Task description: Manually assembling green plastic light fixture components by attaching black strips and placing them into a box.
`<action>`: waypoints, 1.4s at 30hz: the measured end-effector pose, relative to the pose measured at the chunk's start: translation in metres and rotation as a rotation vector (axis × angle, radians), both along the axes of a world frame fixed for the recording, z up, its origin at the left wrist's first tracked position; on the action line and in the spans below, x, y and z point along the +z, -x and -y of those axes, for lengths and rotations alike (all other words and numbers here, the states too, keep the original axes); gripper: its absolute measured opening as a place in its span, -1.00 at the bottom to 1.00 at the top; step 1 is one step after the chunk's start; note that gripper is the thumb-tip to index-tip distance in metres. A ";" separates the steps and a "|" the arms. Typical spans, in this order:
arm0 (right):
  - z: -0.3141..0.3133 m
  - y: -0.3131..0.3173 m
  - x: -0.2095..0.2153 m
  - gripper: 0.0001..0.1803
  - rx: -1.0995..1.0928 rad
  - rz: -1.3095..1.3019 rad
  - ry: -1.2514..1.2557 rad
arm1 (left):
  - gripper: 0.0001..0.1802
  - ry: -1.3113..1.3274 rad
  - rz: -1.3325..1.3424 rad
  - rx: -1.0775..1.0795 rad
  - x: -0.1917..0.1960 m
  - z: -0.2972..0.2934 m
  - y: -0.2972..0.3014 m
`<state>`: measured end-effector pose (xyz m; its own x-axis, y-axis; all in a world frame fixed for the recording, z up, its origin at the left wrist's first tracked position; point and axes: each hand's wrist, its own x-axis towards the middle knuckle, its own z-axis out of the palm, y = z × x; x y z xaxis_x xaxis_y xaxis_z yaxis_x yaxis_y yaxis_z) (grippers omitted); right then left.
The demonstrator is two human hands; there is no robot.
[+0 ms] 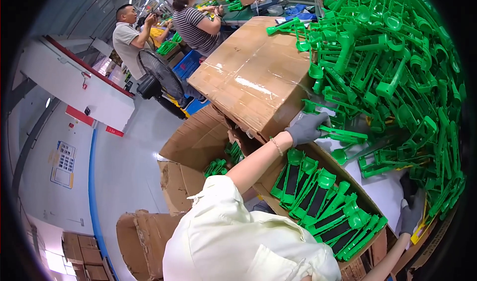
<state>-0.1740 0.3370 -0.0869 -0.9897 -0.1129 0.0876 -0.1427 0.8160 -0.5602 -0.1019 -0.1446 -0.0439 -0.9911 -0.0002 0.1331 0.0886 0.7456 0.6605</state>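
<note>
Nearest, cream cloth shirt (213, 231); beyond, grasping slim green plastic part (346, 135) in left grey-gloved hand (307, 129).
Held between open brown cardboard box (343, 173), near, and tangled green plastic heap (392, 74), right; best pinched lightly, clear of snags. Cannot tell the grip of right grey-gloved hand (410, 216). Cannot read the small print on pale far-left wall poster (63, 164).

No readable text, wall poster (64, 163) with rows of small blocks, too tiny to read; small dark mark (237, 49) on taped cardboard box (226, 77), illegible
</note>
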 end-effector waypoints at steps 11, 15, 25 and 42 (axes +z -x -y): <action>0.065 -0.068 0.061 -0.72 -0.078 0.079 0.690 | -0.73 -1.120 0.144 0.172 0.033 -0.067 -0.053; 0.104 -0.101 0.096 -0.76 0.240 0.306 0.737 | -0.70 -1.224 0.420 -0.004 0.043 -0.109 -0.059; 0.140 -0.109 0.114 -0.81 0.182 0.398 0.763 | -0.62 -1.312 0.593 -0.023 0.057 -0.112 -0.071; 0.141 -0.119 0.111 -0.80 0.192 0.141 0.343 | -0.64 -1.282 0.649 0.005 0.056 -0.121 -0.076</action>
